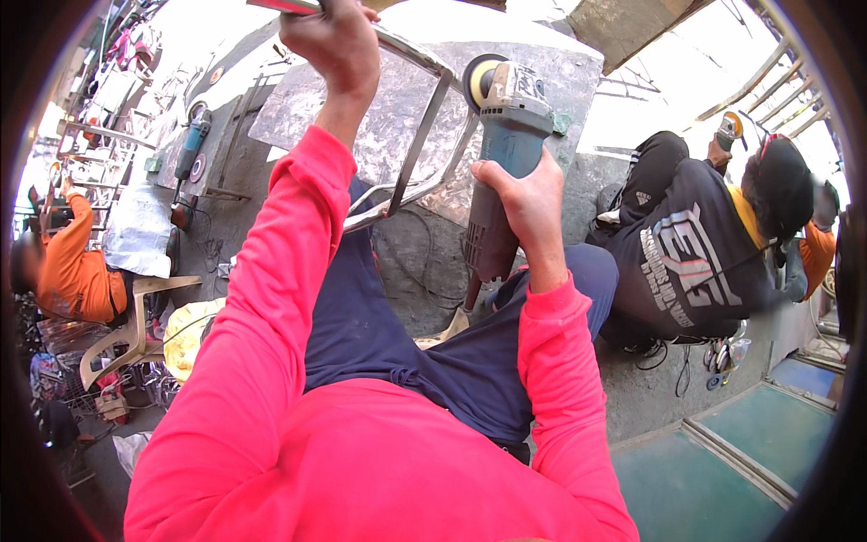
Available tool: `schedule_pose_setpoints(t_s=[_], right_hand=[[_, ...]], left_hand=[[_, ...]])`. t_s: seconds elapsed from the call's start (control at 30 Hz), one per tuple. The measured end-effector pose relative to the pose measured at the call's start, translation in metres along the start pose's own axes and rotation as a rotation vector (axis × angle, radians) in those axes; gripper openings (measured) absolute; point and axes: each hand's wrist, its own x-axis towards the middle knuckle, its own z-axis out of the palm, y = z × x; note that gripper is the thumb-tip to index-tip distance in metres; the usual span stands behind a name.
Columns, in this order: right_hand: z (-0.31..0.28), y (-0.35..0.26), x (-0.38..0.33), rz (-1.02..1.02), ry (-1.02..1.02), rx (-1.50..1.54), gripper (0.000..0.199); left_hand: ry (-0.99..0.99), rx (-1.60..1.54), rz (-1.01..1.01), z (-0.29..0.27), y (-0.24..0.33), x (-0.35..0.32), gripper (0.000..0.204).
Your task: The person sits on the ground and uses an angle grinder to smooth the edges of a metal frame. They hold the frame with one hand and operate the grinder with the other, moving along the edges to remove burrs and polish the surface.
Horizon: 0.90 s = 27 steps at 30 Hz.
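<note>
My right hand [524, 203] is wrapped round the body of a teal and grey angle grinder [515, 135]. The grinder stands nearly upright in the picture, its yellowish disc [488, 81] at the top left of its head. At the upper edge my left hand [336, 45] is closed on a bent, shiny metal tube frame [423, 135]; the fingertips are partly out of sight. The frame slants down toward my lap, its lower bar close to my left knee. The disc is near the frame's right side; whether they touch I cannot tell.
A scuffed work board [302, 113] lies ahead. Another grinder [191, 144] rests at the left. A person in dark clothes [695, 253] sits close on my right, near a raised grinder [730, 131]. At far left sits a person in orange [77, 271]. Cables [406, 262] trail across the floor.
</note>
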Motion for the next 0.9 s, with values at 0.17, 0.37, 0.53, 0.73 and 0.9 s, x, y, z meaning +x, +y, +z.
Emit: schedule_pose_setpoints(t_s=[0.17,0.37,0.53,0.73,0.9], right_hand=[[-0.005,-0.002,-0.01,0.016,-0.052,0.013,0.051],[-0.001,-0.008,-0.017,0.015,-0.103,-0.013,0.049],[0.003,-0.016,-0.018,-0.037,-0.109,-0.054,0.051],[0.008,-0.018,-0.012,-0.129,-0.071,-0.067,0.054],[0.005,-0.017,-0.009,-0.172,-0.065,-0.057,0.055]], left_hand=[[-0.039,-0.137,0.045,-0.067,0.016,0.004,0.027],[-0.148,-0.052,0.22,-0.083,0.028,-0.009,0.028],[-0.267,-0.035,0.164,-0.087,0.029,-0.004,0.016],[-0.34,0.299,0.5,-0.069,0.023,0.011,0.012],[-0.361,-0.314,-0.101,-0.057,0.025,0.002,0.018]])
